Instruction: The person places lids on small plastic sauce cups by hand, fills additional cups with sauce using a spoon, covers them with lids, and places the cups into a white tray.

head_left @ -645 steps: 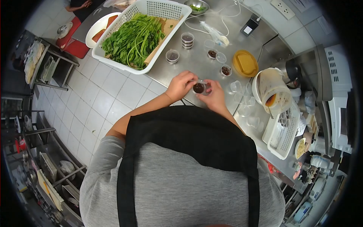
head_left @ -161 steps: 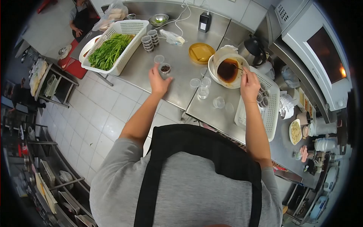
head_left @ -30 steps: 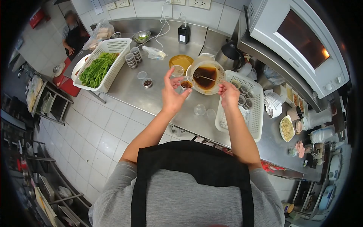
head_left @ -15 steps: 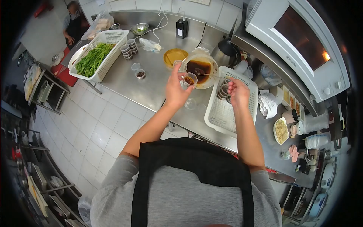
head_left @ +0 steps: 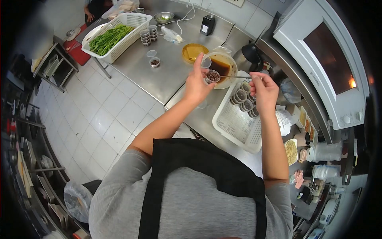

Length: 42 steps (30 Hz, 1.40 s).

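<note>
My left hand [head_left: 197, 84] grips a small clear cup [head_left: 212, 76] with dark, reddish contents, its clear lid [head_left: 205, 61] hanging open beside my fingers. My right hand [head_left: 264, 90] is closed on the handle of a thin metal spoon [head_left: 238, 77]. The spoon reaches left to the cup, and its bowl cannot be made out clearly. Just behind the cup stands a large tub [head_left: 230, 81] of dark brown liquid. Below the spoon, a white basket [head_left: 225, 130] holds several small filled cups [head_left: 240, 95].
A filled cup [head_left: 154, 62] stands by a lid on the steel counter [head_left: 159, 85]. Farther back are stacked cups [head_left: 145, 38], a yellow dish [head_left: 193, 51] and a basket [head_left: 139, 24] of greens. A kettle [head_left: 247, 55] and microwave [head_left: 326, 59] stand right; a person [head_left: 95, 10] is far left.
The spoon has come out of the liquid to the cup in my left hand, and the cup now looks fuller and darker. The camera view has shifted and turned.
</note>
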Available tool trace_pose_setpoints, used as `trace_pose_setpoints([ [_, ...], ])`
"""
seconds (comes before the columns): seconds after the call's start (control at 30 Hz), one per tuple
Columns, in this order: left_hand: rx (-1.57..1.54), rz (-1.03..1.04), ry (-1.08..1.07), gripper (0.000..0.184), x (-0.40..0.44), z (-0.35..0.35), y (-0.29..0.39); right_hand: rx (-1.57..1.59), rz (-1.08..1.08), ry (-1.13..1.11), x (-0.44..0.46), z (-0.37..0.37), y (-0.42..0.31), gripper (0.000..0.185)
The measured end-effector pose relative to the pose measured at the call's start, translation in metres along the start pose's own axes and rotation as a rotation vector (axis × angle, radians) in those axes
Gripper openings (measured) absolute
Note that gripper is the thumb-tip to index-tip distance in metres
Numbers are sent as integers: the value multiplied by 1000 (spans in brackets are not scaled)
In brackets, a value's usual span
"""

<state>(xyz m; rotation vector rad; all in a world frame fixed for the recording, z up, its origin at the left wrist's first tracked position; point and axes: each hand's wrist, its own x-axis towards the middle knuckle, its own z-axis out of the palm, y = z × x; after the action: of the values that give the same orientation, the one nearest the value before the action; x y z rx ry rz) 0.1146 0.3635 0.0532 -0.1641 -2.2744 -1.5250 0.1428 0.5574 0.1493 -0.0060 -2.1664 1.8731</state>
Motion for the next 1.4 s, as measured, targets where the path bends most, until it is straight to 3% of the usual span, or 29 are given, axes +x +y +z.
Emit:
trace_pose_setpoints([
  [0.03, -17, -21, -1, 110, 0, -1, 2, -91, -61, -24, -5, 4, -1, 12],
  [0.13, -79, -77, 4, 110, 1, -4, 4, -518, -721, -80, -18, 9, -19, 10],
  [0.37, -105, -65, 14, 110, 4, -15, 3, -536, -963, -103, -30, 18, -28, 12],
  [0.47, -98, -39, 7, 110, 5, -21, -1, -484, -875, -47, -32, 23, -24, 10],
  [0.57, -132, -68, -4, 110, 8, -30, 2, -223, -483, 96, -28, 22, -1, 11],
  [0.67, -208, -76, -23, 110, 15, -40, 0, 159, -341, 136, -23, 18, 3, 16],
  [0.9, -111, -76, 96, 108, 26, -109, -46, -76, -352, 290, -24, 11, 35, 18],
  [1.17, 245, -267, 282, 106, 44, -184, -189, -318, -213, 300, -27, 39, 96, 16],
  [1.4, 291, -281, 254, 108, 82, -184, -242, -652, -517, 268, -12, 62, 100, 16],
])
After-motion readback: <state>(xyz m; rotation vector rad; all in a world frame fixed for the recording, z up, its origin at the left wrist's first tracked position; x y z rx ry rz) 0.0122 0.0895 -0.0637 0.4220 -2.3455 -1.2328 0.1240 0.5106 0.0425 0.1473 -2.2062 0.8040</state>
